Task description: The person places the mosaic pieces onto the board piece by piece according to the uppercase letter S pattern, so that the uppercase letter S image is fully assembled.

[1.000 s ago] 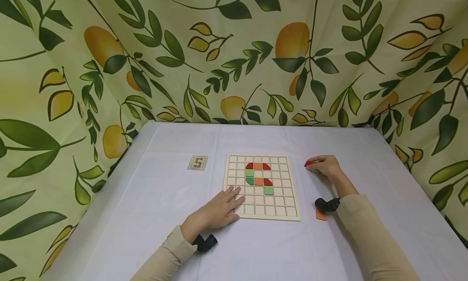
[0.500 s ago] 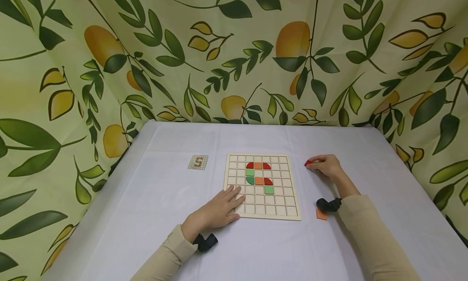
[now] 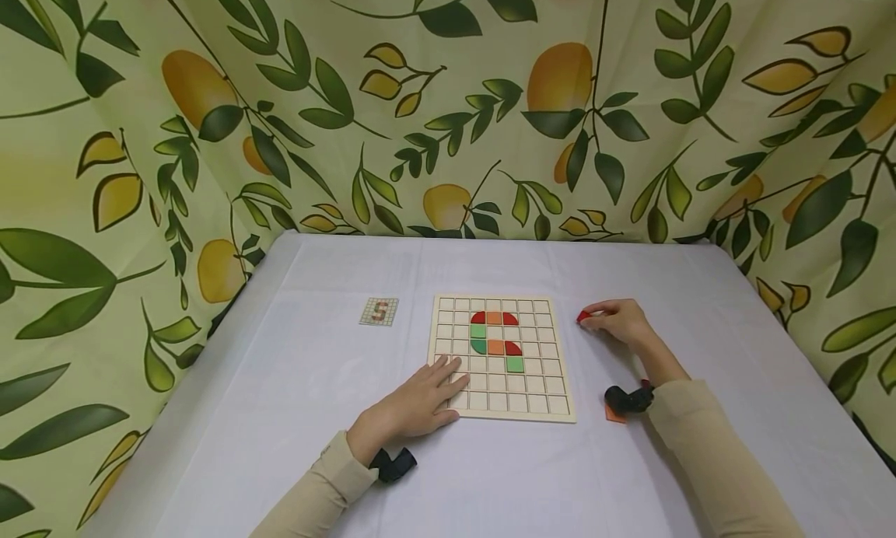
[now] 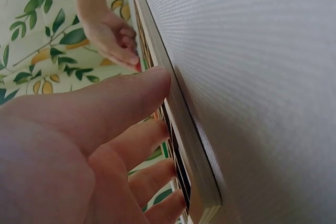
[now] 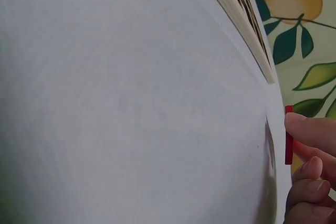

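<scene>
A wooden grid board (image 3: 533, 382) lies on the table, bearing red, orange and green tiles (image 3: 495, 347) in a curved pattern. My left hand (image 3: 418, 402) rests at its near left corner, fingers spread over the grid; in the left wrist view the thumb (image 4: 142, 85) lies along the board's edge. Right of the board, my right hand (image 3: 619, 322) pinches a small red tile (image 3: 582, 316) between thumb and fingers. The right wrist view shows this red tile (image 5: 289, 136) edge-on, with the other fingers curled below it.
A small card (image 3: 379, 312) printed with an S on a grid lies left of the board. An orange tile (image 3: 615, 417) sits partly hidden under the right wrist's black strap (image 3: 628, 399), and a bit of red (image 3: 645, 383) shows beside that strap. A leaf-patterned curtain (image 3: 448, 134) closes off the back.
My right hand has shifted slightly left towards the board with the red tile, and a bit of red has come into sight by its wrist. The left hand stays in place.
</scene>
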The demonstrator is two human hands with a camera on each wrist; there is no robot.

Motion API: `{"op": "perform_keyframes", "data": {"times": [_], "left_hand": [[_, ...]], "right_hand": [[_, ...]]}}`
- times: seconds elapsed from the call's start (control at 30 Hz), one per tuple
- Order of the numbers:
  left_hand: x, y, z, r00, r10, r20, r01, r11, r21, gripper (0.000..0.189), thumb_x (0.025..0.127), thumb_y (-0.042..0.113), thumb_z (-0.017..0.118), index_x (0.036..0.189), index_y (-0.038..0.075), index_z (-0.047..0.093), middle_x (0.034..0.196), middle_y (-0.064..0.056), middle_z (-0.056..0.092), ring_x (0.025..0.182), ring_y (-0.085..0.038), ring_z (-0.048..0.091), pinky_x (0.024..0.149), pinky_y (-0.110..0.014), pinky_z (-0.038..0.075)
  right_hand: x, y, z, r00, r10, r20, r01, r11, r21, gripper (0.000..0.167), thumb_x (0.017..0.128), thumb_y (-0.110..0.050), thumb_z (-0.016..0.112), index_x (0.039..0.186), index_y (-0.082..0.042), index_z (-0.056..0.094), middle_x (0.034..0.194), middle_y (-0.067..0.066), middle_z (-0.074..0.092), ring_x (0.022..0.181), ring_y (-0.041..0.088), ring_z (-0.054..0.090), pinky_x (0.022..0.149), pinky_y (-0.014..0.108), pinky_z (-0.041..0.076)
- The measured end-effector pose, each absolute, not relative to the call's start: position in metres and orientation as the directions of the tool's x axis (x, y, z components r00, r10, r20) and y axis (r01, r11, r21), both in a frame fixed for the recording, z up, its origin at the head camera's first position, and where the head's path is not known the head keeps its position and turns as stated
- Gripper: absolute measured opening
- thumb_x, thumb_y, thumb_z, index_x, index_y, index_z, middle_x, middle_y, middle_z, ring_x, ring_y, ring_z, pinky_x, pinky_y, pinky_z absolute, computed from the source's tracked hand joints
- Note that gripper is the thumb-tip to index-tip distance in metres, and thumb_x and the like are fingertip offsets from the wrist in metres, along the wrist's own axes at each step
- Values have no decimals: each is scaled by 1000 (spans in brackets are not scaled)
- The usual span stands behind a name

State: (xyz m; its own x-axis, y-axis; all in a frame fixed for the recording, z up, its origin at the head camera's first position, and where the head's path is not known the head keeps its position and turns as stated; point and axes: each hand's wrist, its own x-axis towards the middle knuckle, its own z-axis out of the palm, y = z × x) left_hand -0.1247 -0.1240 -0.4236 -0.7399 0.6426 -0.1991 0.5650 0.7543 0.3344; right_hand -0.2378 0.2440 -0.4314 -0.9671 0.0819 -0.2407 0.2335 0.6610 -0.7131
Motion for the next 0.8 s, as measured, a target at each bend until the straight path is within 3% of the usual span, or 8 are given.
{"op": "perform_keyframes", "data": {"times": [0.2,0.47,0.8], "left_hand": [[-125,-124,-425,-740,645,-191,569,752,333,55,98,29,53,148,12,39,161,-14,26,152,-35,18,123,-50,25],[-125,-124,-425,-742,643,-193,570,755,324,55,98,30,53,148,12,39,161,-14,26,151,-34,19,123,-50,25],[-125,-123,-424,-745,635,-204,561,762,324,55,98,30,53,148,13,39,161,-13,26,152,-33,19,123,-49,24]], "right_hand": [[-235,238,-429,-975,48,-216,192,670,-717,42,82,-17,74,117,5,66,65,-7,50,67,11,44,57,22,37],[-229,228,-423,-970,27,-243,200,659,-725,44,81,-20,76,119,2,66,69,-4,49,77,16,42,63,24,34],[-218,217,-423,-978,-44,-203,130,632,-764,43,79,-18,78,115,3,68,62,-8,48,67,9,42,58,21,33]]}}
